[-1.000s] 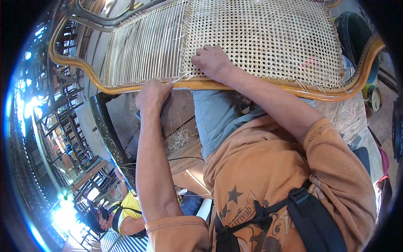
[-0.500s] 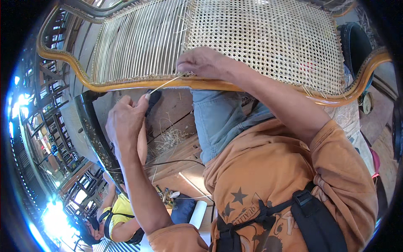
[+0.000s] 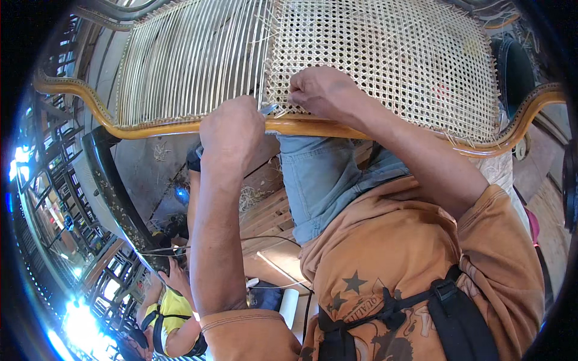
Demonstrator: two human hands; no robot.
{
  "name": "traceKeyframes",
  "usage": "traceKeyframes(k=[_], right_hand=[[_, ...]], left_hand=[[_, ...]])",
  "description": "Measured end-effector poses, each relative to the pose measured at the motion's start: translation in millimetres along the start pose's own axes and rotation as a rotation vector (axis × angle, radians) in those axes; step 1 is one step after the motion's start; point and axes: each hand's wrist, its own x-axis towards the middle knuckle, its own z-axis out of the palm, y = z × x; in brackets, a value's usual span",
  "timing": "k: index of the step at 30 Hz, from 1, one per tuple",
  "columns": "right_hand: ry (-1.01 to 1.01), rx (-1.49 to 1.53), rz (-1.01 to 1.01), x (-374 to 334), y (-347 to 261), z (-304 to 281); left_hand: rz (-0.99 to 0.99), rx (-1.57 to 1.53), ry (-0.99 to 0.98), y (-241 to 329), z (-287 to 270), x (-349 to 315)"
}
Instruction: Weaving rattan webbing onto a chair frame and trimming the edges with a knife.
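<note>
A cane panel (image 3: pixel 385 66) in a curved, varnished wooden frame (image 3: pixel 174 128) lies across my lap. Its right part is woven with open holes, and on its left part run only parallel cane strands (image 3: pixel 180 66). My left hand (image 3: pixel 232 126) is closed at the near rail, around a small tool with a shiny grey tip (image 3: pixel 269 110); its handle is hidden in the fist. That tip points at the near edge of the weave. Just to the right, my right hand (image 3: pixel 325 91) rests over the woven cane with curled fingers; what they pinch is hidden.
A dark furniture piece (image 3: pixel 114 186) stands at the left. Beyond it a person in a yellow top (image 3: pixel 174 319) is at work. Cane scraps (image 3: pixel 250 197) litter the plank floor. A dark bucket (image 3: pixel 513 75) stands at the far right.
My left hand has come up and right to the rail, now with the grey-tipped tool showing. My right hand has shifted right onto the weave. The strand stretched between them no longer shows.
</note>
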Motion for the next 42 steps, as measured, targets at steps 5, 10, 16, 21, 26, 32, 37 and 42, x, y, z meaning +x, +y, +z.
traceKeyframes(k=[5, 10, 16, 21, 26, 32, 37, 42], right_hand=[[0.043, -0.05, 0.024, 3.7, -3.4, 13.6], [0.072, -0.023, 0.055, 0.2, -7.9, 14.4], [0.128, -0.072, 0.038, 0.9, -6.9, 23.0], [0.193, -0.154, 0.05, -3.4, -10.9, 32.4], [0.206, -0.212, 0.01, -6.7, -14.6, 30.7], [0.134, -0.192, 0.013, -9.5, -25.6, 27.8], [0.116, -0.213, 0.049, -0.6, -21.7, 26.0], [0.175, -0.198, -0.02, 3.4, -19.0, 20.5]], left_hand=[[0.002, 0.147, -0.101, 14.9, -18.3, 3.3], [0.021, 0.151, -0.14, 15.4, -15.0, 8.8], [0.077, 0.096, -0.123, 13.4, -9.9, 13.9], [0.236, 0.071, -0.002, -7.7, 8.8, 13.0], [0.203, 0.063, 0.041, -2.7, 5.7, 1.1], [0.194, 0.038, 0.019, -8.9, 12.0, 3.9], [0.017, -0.055, -0.168, 1.3, 3.5, 25.8], [-0.059, -0.049, -0.27, 4.6, -0.8, 36.3]])
